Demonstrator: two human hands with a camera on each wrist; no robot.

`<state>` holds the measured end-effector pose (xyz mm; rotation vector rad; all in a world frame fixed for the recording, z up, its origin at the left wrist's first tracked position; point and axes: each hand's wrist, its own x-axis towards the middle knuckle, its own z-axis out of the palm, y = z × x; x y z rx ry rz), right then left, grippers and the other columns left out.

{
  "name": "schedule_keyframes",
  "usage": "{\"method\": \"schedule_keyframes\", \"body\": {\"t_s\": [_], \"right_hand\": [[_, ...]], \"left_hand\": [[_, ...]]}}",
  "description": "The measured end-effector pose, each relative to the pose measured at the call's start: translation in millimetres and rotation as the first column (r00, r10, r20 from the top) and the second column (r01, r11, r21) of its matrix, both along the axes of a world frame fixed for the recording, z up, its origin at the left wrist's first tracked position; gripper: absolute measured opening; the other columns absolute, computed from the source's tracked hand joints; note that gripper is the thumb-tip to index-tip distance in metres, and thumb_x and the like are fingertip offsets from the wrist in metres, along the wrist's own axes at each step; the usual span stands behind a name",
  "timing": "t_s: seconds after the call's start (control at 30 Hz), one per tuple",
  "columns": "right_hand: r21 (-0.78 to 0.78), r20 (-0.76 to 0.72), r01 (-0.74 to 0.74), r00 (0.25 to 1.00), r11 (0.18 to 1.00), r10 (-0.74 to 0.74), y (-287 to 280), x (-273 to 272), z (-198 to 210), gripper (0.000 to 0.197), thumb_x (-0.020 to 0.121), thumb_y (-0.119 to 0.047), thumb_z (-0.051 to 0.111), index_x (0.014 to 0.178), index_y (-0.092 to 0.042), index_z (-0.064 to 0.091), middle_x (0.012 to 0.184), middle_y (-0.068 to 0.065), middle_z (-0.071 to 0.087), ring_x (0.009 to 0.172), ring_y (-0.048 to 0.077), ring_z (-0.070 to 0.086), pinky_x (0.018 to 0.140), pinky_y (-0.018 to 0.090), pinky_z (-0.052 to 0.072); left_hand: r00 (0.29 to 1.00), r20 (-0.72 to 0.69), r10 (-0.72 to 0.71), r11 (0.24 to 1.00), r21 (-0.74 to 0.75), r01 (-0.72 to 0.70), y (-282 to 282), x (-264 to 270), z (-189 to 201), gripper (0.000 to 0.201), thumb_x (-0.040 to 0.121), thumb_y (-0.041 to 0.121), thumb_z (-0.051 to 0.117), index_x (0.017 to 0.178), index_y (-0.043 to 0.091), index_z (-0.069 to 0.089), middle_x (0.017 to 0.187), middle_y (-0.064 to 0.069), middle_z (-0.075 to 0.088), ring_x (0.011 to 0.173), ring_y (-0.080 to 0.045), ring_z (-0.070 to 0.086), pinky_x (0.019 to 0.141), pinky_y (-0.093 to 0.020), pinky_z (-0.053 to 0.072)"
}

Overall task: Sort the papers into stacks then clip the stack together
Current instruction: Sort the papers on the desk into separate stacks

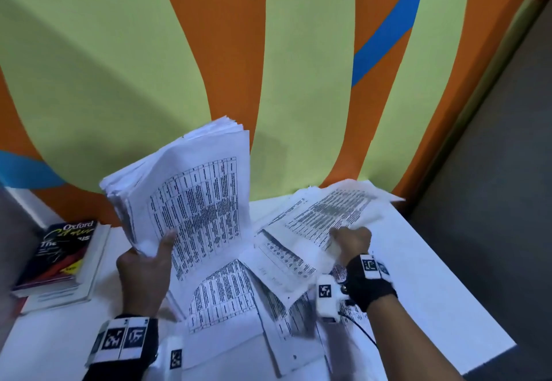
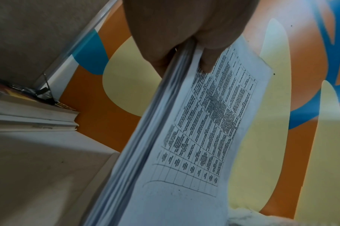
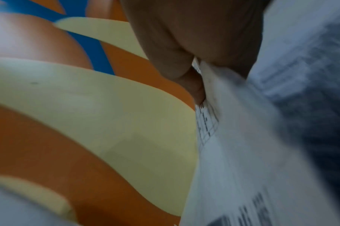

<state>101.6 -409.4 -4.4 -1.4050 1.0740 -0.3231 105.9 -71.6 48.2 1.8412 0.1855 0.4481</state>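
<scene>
- White table [image 1: 433, 276] set against a wall painted in orange, pale yellow and blue bands; two books [image 1: 56, 261] piled at the left edge.
- Left hand [image 1: 146, 273] raised over the table, thumb on the printed face and fingers behind, pinching a thick bundle of papers [image 1: 185, 195] near its lower edge; bundle upright, sheet edges fanned and uneven.
- Right hand [image 1: 352, 240] curled, pinching a smaller batch of sheets [image 1: 328, 213] that sags toward the far side of the table.
- More loose sheets [image 1: 227, 300] overlapping at angles on the table between and below the hands.
- Judged early to midway: gathering under way, no squared stack laid down.
- No clip visible in any view; squaring and clipping apparently all left to do.
</scene>
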Motion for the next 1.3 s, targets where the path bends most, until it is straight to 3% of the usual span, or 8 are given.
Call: {"method": "schedule_keyframes", "body": {"t_s": [0.17, 0.33, 0.47, 0.73, 0.87, 1.03, 1.17, 1.3], "right_hand": [[-0.227, 0.267, -0.192, 0.931, 0.955, 0.251, -20, -32, 74, 0.028, 0.077, 0.006, 0.069, 0.058, -0.007, 0.053, 0.054, 0.009, 0.057, 0.051, 0.016, 0.053, 0.051, 0.021, 0.044], [-0.158, 0.463, -0.365, 0.793, 0.918, 0.395, -57, -67, 140, 0.039, 0.077, 0.006, 0.065, 0.115, 0.002, 0.062, 0.117, 0.021, 0.065, 0.105, 0.034, 0.062, 0.097, 0.048, 0.046], [-0.064, 0.568, -0.531, 0.677, 0.845, 0.469, -61, -75, 174, 0.048, 0.068, 0.001, 0.063, 0.116, 0.002, 0.057, 0.106, 0.017, 0.064, 0.095, 0.03, 0.061, 0.083, 0.034, 0.056], [0.062, 0.419, -0.673, 0.688, 0.737, 0.593, -20, -31, 140, 0.07, 0.056, -0.003, 0.082, 0.12, 0.009, 0.056, 0.121, 0.026, 0.062, 0.111, 0.039, 0.06, 0.098, 0.059, 0.044], [0.104, 0.342, -0.646, 0.737, 0.756, 0.583, -11, -11, 107, 0.054, 0.049, -0.015, 0.089, 0.098, -0.001, 0.07, 0.114, 0.014, 0.069, 0.114, 0.029, 0.06, 0.108, 0.048, 0.038], [0.206, 0.327, -0.741, 0.668, 0.639, 0.669, 3, -19, 91, 0.035, 0.08, -0.007, 0.069, 0.112, 0.004, 0.063, 0.113, 0.017, 0.068, 0.1, 0.028, 0.067, 0.08, 0.035, 0.058], [0.226, 0.336, -0.745, 0.665, 0.628, 0.667, 8, -16, 74, 0.078, 0.052, -0.015, 0.091, 0.118, 0.009, 0.059, 0.12, 0.027, 0.063, 0.114, 0.042, 0.059, 0.102, 0.056, 0.043], [0.024, 0.406, -0.676, 0.68, 0.737, 0.61, 26, -9, 77, 0.037, 0.077, 0.007, 0.069, 0.113, 0.003, 0.063, 0.113, 0.014, 0.069, 0.112, 0.031, 0.063, 0.091, 0.035, 0.052]], "left_hand": [[1.0, 0.011, 0.021, 1.0, -0.013, -0.021, 6, 7, -7, 0.044, 0.082, 0.024, 0.072, 0.052, 0.013, 0.041, 0.053, -0.003, 0.046, 0.031, -0.005, 0.039, 0.037, -0.017, 0.033], [1.0, 0.0, 0.01, 0.999, -0.044, -0.01, 4, 13, 12, 0.051, 0.081, 0.03, 0.073, 0.055, 0.013, 0.033, 0.059, -0.01, 0.042, 0.054, -0.016, 0.034, 0.054, -0.03, 0.028], [0.989, 0.037, -0.145, 0.988, -0.054, 0.147, -6, 23, 26, 0.05, 0.08, 0.031, 0.074, 0.057, 0.018, 0.032, 0.046, 0.003, 0.032, 0.043, -0.01, 0.028, 0.047, -0.019, 0.024], [0.861, -0.012, -0.509, 0.849, -0.169, 0.5, -36, 34, 30, 0.058, 0.06, 0.064, 0.078, 0.088, 0.014, 0.066, 0.088, -0.005, 0.062, 0.082, -0.016, 0.056, 0.075, -0.036, 0.042], [0.729, -0.125, -0.673, 0.734, -0.229, 0.639, -46, 18, 34, 0.052, 0.07, 0.054, 0.075, 0.106, 0.017, 0.066, 0.109, -0.003, 0.069, 0.101, -0.019, 0.064, 0.088, -0.039, 0.046], [0.622, -0.214, -0.753, 0.652, -0.368, 0.663, -43, 6, 29, 0.063, 0.077, 0.056, 0.067, 0.124, 0.014, 0.061, 0.123, -0.012, 0.066, 0.116, -0.031, 0.061, 0.101, -0.057, 0.043], [0.591, -0.189, -0.784, 0.563, -0.617, 0.55, -41, 1, 25, 0.056, 0.091, 0.06, 0.044, 0.129, 0.021, 0.058, 0.13, -0.012, 0.061, 0.122, -0.032, 0.057, 0.107, -0.055, 0.036], [0.679, -0.132, -0.722, 0.622, -0.554, 0.554, -44, 2, 30, 0.071, 0.08, 0.073, 0.049, 0.131, 0.024, 0.055, 0.13, -0.002, 0.063, 0.122, -0.023, 0.057, 0.106, -0.051, 0.039]]}}
